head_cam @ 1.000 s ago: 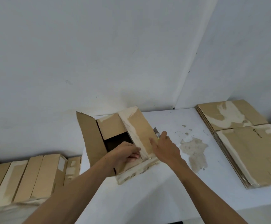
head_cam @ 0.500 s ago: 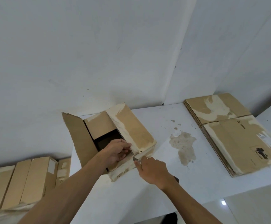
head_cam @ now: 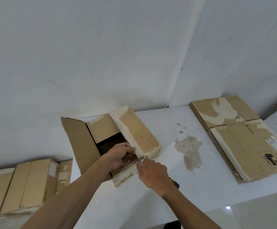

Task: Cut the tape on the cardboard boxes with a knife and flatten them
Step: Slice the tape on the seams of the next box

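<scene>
A brown cardboard box (head_cam: pixel 134 129) with pale tape marks lies on the white table (head_cam: pixel 167 187), its top flaps partly open and its inside dark. My left hand (head_cam: pixel 119 154) grips the near edge of the box's right flap. My right hand (head_cam: pixel 152 174) holds a knife (head_cam: pixel 138 161) with a dark handle; its blade sits at the near corner seam of the box, right under the left fingers.
A stack of flattened boxes (head_cam: pixel 243 142) lies at the table's right. Several unopened boxes (head_cam: pixel 26 184) stand in a row at the lower left, beside the table. A patch of peeled paint (head_cam: pixel 189 149) marks the tabletop. White walls stand close behind.
My right hand drew the knife from the far end of the box seam to the near corner. The left hand kept its hold on the flap. The view shifted slightly.
</scene>
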A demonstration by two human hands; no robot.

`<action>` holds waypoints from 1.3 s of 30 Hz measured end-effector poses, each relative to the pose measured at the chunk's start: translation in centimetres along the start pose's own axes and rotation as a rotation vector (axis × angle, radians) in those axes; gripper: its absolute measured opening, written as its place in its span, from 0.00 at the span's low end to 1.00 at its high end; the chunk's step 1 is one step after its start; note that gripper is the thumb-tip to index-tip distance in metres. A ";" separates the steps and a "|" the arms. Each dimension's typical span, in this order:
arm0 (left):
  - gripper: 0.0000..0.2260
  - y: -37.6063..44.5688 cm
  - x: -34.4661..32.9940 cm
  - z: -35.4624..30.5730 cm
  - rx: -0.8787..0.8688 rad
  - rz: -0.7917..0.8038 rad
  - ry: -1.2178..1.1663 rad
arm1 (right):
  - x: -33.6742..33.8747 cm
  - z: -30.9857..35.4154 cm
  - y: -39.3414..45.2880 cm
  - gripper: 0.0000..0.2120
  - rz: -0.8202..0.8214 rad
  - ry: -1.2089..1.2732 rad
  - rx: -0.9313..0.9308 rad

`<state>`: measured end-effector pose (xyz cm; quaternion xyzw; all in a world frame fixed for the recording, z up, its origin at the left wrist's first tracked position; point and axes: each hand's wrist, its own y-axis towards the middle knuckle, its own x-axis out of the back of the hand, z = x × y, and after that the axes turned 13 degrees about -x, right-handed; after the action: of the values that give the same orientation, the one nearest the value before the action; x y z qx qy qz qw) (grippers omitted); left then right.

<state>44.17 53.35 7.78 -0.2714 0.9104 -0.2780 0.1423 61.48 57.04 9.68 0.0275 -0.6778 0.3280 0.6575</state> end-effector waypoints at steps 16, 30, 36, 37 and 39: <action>0.07 1.4 -1.0 -0.5 -0.004 0.069 0.008 | 1.5 0.5 0.5 0.20 0.016 0.053 -0.093; 0.05 2.5 -1.7 -1.0 0.009 0.115 0.010 | 1.3 -0.8 2.5 0.26 0.055 0.000 -0.177; 0.05 2.6 -2.0 -1.5 0.019 0.119 0.028 | 1.2 -2.0 2.7 0.25 -0.005 -0.100 -0.154; 0.05 2.6 -2.1 -1.6 0.019 0.117 0.039 | 1.3 -2.0 2.8 0.24 -0.024 -0.113 -0.136; 0.05 2.7 -2.2 -1.7 0.021 0.104 0.054 | 1.4 -2.0 3.1 0.23 -0.045 -0.141 -0.091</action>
<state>44.18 57.23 7.86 -0.2147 0.9238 -0.2868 0.1349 61.61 60.96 9.54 0.0358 -0.7358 0.2795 0.6158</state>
